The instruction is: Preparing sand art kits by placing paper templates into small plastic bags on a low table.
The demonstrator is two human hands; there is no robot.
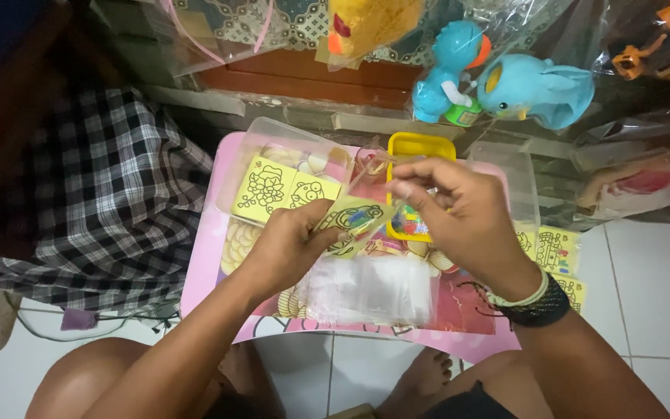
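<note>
Pinching one clear bag (366, 182), both hands' fingers closed, left hand (284, 248), right hand (459, 221), two blue toys (505, 81) behind.

Looks like a home floor w/ a small toy-packing setup: we sit on white tiles (653, 271) at a low pink table (203, 271); beyond our hands, bagged blue plastic toys (533, 89) hang; checked cloth (118, 194) lies left.

I saw a yellow picture card (348, 219) with a black line drawing, tilted and partly inside a clear plastic sleeve (372, 180), held above the pink worktop (203, 271) by both hands.
</note>
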